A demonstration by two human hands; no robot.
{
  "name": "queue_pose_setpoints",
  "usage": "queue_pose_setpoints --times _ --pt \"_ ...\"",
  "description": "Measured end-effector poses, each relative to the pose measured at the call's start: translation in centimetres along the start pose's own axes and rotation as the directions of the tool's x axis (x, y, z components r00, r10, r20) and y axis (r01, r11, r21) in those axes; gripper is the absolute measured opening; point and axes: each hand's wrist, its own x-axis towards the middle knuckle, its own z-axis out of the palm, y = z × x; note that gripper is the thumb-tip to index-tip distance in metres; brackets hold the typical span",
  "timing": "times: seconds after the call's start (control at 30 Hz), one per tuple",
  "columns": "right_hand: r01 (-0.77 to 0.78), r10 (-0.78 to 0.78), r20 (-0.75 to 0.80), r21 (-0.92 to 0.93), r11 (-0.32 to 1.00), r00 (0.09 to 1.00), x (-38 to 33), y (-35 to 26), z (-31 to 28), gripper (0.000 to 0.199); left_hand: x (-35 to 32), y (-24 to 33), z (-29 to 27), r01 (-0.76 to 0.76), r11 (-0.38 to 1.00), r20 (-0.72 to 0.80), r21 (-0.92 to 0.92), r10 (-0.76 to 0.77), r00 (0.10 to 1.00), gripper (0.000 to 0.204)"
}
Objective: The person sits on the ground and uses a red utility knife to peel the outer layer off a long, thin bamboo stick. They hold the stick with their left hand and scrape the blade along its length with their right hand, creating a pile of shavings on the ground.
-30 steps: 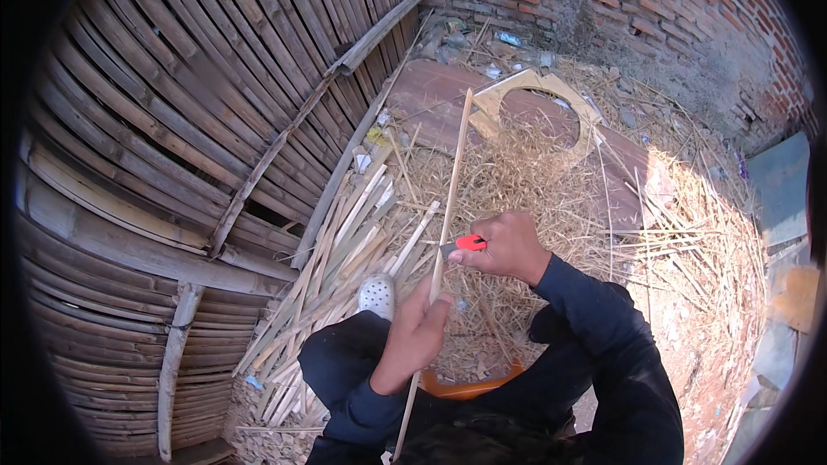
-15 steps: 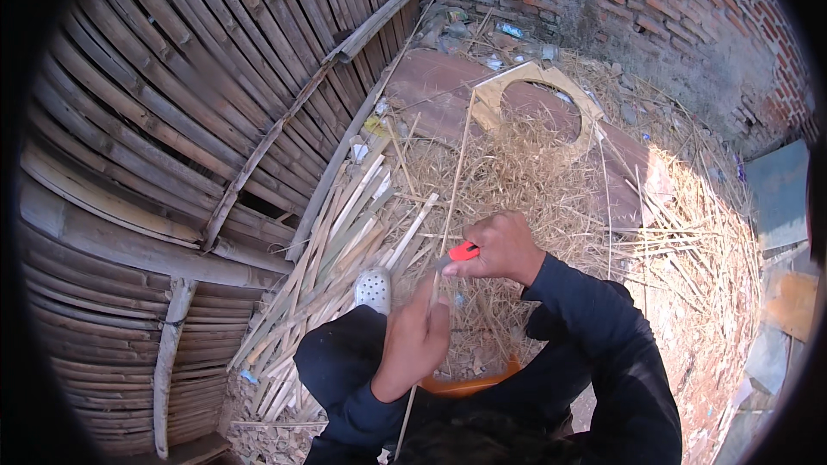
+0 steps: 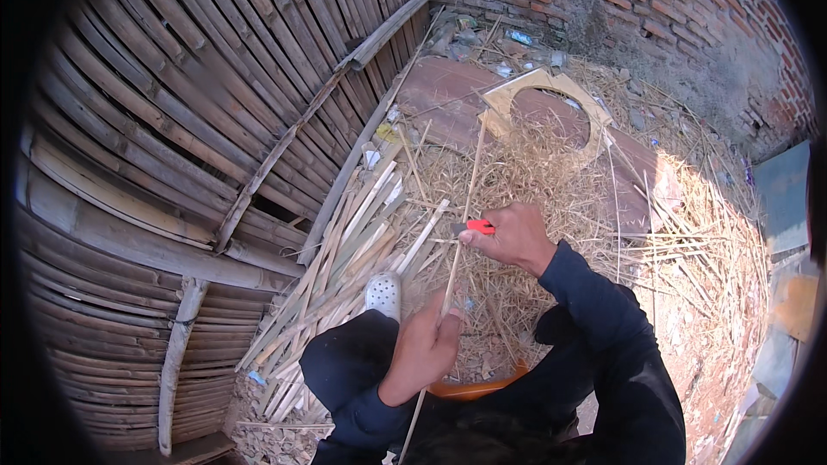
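Observation:
A long, thin bamboo strip (image 3: 473,174) runs from beside my lap up toward the far side of the ground. My left hand (image 3: 422,346) is closed around its nearer part. Farther up the strip, my right hand (image 3: 517,237) grips a small knife with a red handle (image 3: 480,226). Its dark blade lies against the strip, and the right thumb rests close by it. Part of the knife is hidden inside my fingers.
Split bamboo strips (image 3: 345,251) lie piled at left, by my white clog (image 3: 383,294). Curly shavings (image 3: 534,164) cover the ground ahead. Beyond lies a board with a round cut-out (image 3: 594,103). A bamboo wall (image 3: 172,112) and brick wall (image 3: 655,0) enclose the corner.
My right hand and the knife have slid farther up the strip, away from my left hand. The left hand keeps its grip on the strip. The whole view has shifted slightly.

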Motion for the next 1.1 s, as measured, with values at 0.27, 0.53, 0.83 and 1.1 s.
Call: queue_pose_setpoints --times 0.27,0.53,0.83,1.1 --pt "-0.119 0.118 -0.072 -0.013 0.993 0.990 2.4 4.7 -0.6 0.069 -0.8 -0.2 0.7 -0.073 0.997 0.051 0.029 0.072 0.996 0.034" --pt "-0.309 0.299 -0.153 -0.046 0.950 0.942 4.2 10.1 -1.1 0.073 -1.3 0.9 1.0 0.007 1.000 0.179 0.012 -0.009 0.984 0.030" --pt "-0.692 0.697 -0.289 0.138 0.708 0.656 4.2 19.9 -3.8 0.080 -2.2 0.6 1.1 -0.008 0.994 0.338 -0.106 0.044 0.940 0.031" --pt "-0.097 0.099 -0.019 0.097 0.991 0.995 0.1 2.9 -1.3 0.067 0.5 -2.6 0.4 0.127 0.869 0.074 -0.478 -0.104 0.992 0.035"
